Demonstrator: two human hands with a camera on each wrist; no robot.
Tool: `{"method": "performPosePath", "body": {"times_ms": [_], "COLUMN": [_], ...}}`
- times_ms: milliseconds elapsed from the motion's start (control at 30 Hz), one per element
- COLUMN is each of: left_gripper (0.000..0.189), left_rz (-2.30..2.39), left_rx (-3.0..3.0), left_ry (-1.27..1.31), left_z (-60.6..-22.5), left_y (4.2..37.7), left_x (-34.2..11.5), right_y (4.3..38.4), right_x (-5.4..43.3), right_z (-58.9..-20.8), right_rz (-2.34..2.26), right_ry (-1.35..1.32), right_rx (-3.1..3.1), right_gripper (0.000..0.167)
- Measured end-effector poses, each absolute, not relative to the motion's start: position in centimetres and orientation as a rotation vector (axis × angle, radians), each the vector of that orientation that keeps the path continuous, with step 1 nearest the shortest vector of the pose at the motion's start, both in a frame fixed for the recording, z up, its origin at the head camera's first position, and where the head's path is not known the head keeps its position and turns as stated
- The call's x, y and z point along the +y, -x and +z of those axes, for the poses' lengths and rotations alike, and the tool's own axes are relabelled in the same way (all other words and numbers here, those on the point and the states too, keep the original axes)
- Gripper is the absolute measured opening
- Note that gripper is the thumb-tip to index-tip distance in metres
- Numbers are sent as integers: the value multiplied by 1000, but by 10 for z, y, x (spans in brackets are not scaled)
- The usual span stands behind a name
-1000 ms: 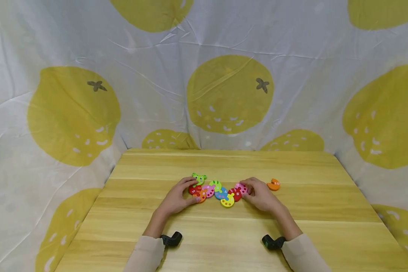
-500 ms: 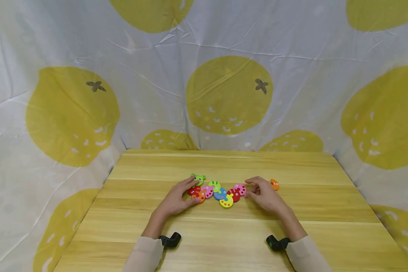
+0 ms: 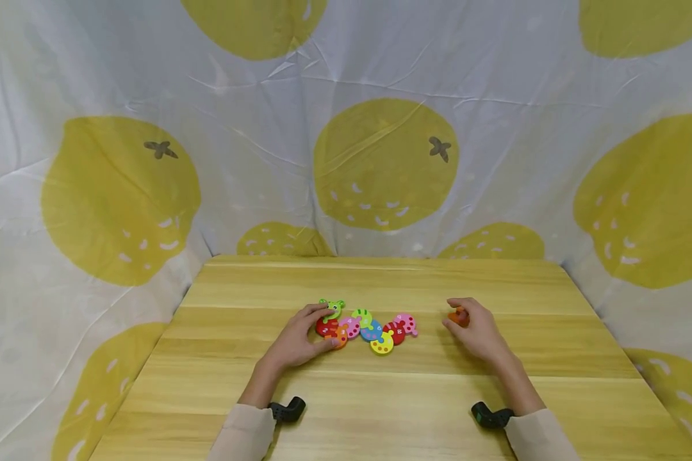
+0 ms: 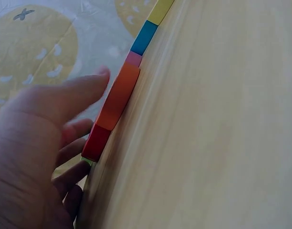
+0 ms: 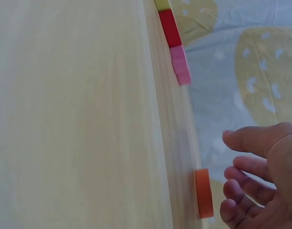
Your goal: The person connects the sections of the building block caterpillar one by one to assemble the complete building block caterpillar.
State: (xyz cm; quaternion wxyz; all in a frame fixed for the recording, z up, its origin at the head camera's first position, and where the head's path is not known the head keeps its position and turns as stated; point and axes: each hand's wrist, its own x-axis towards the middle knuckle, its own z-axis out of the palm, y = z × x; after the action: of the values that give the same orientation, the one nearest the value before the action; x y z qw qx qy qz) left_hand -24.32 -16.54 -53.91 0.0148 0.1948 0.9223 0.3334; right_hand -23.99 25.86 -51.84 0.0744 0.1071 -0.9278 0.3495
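Note:
A row of joined, numbered caterpillar puzzle pieces (image 3: 371, 330) lies on the table in the head view, with a green head piece (image 3: 333, 308) at its left end. My left hand (image 3: 296, 339) rests at that end, fingers by the head and thumb over the orange piece numbered 3 (image 3: 337, 334). In the left wrist view its fingers look relaxed around the pieces' edge. At the row's right end is a pink piece (image 3: 405, 322). Farther right, my right hand (image 3: 477, 330) hovers over a loose orange piece (image 3: 459, 316), partly covering it. The right wrist view shows a gap between its fingers and this orange piece (image 5: 204, 193).
The wooden table (image 3: 380, 403) has a patterned cloth (image 3: 265, 160) hanging behind and at its sides. Black wrist cameras (image 3: 288, 410) are strapped on both wrists, below beige sleeves.
My right hand has left the pink piece and moved right to the loose orange piece. My left hand has stayed at the head end of the row.

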Motion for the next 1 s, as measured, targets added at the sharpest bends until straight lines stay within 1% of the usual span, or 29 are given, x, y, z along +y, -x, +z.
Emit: {"method": "performPosePath", "body": {"times_ms": [167, 400, 467, 533, 700, 1000], "left_gripper": [76, 78, 79, 79, 79, 80], "left_rz": [1001, 1032, 1052, 1057, 1083, 1103], "left_rx": [2873, 2874, 2879, 2880, 2874, 2900], "left_ry": [-643, -634, -629, -616, -575, -558], "left_z": [-543, -540, -539, -539, -540, -542], "left_y": [240, 242, 243, 244, 246, 246], "left_x": [-167, -167, -167, -167, -167, -163], "right_y": [236, 234, 234, 235, 237, 241], "right_x": [269, 276, 277, 277, 277, 273], "right_z": [-521, -519, -519, -520, -524, -527], "right_rz": [1049, 993, 980, 970, 946, 934], "right_ry": [-255, -114, -99, -98, -109, -124], "right_rx": [-2809, -2890, -2915, -2937, -2947, -2897], "right_gripper": [54, 86, 89, 88, 76, 61]}}
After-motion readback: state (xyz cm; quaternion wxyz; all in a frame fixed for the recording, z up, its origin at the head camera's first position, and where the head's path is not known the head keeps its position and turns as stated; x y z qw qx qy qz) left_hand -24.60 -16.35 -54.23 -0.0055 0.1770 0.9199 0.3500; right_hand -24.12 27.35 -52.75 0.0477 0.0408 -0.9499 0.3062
